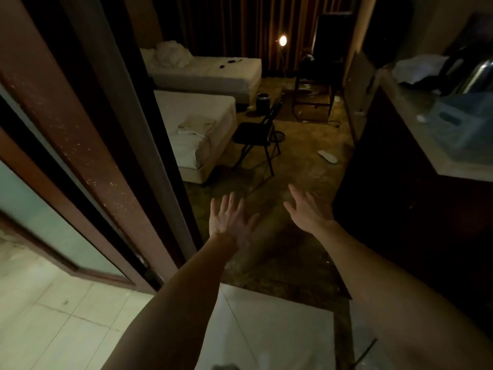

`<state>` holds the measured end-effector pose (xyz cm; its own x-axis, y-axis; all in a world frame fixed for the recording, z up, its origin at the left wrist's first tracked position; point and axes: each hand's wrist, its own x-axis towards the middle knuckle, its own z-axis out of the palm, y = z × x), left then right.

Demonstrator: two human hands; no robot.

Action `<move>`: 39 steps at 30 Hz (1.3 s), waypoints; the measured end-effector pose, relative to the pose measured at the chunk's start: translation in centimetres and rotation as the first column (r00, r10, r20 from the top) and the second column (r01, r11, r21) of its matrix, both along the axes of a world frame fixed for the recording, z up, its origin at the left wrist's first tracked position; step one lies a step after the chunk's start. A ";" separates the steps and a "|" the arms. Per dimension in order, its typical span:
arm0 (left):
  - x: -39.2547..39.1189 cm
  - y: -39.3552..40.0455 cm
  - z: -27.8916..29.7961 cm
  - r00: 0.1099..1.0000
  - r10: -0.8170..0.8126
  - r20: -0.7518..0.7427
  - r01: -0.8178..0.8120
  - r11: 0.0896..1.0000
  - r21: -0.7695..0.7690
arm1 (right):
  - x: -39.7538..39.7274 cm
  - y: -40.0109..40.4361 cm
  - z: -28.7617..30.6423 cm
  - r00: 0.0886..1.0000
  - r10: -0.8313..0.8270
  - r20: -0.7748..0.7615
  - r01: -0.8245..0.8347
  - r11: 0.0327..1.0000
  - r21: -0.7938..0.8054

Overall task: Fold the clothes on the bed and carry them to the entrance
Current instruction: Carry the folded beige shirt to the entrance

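Observation:
I stand on pale tiles at the room's entrance and look into a dim bedroom. My left hand (230, 220) and my right hand (309, 209) reach forward over the carpet, fingers spread and straight, holding nothing. A folded pale cloth (197, 124) lies on the near bed (210, 153), far ahead of both hands. On the far bed (240, 76) sits a crumpled white heap (173, 54) near its head, with small dark items (230, 62) further along.
A brown door frame (88, 145) with frosted glass fills the left. A black folding chair (260, 129) stands beside the near bed. A dark counter (416, 134) on the right holds a blue container (464, 121). A white slipper (328, 156), a bin (264, 101) and a lit lamp (282, 40) are beyond.

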<state>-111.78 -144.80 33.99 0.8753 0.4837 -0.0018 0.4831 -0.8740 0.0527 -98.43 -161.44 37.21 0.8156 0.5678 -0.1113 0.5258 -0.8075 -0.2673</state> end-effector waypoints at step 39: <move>46.6 41.2 -5.5 0.895 0.422 0.142 -0.401 0.903 -0.153 | 52.6 47.6 -1.6 0.914 0.406 -0.020 -0.406 0.911 -0.067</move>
<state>-65.22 -103.65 28.48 0.5899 0.8060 0.0485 0.7732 -0.5812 0.2539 -45.85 -113.84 35.60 0.5155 0.8408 -0.1653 0.8108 -0.5411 -0.2231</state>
